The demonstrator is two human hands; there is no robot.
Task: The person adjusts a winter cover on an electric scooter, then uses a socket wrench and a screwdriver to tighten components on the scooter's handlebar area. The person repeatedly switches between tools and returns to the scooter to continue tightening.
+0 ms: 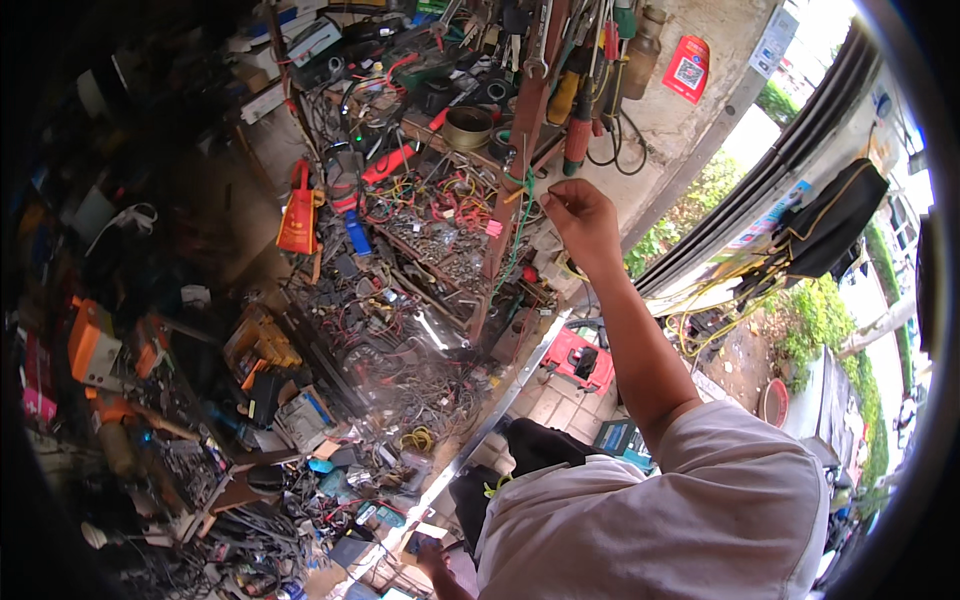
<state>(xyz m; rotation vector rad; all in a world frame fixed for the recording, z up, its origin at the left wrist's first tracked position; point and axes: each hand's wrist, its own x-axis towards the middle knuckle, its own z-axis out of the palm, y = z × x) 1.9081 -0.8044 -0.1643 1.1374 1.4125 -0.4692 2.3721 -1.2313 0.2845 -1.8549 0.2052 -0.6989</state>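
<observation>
My right hand [582, 215] is raised beside a rust-brown metal post [503, 225]. Its thumb and fingers are pinched together; whatever lies between the fingertips, if anything, is too small to make out. Just left of those fingertips, a green string [522, 235] hangs down along the post, with a small yellow-orange piece [515, 196] near its top. Low in the view, my left hand [432, 556] is small and dark, near the metal-edged sill, and its fingers do not show clearly. Close by it are a dark flat object and some pale pieces.
Tangled wires and small parts [440, 230] heap the shelves behind the post. A round tin [467, 127] and a red bag [298, 212] are among them. Tools with a red-handled screwdriver [577, 140] hang above my right hand. A red case [578, 360] lies on the tiled floor.
</observation>
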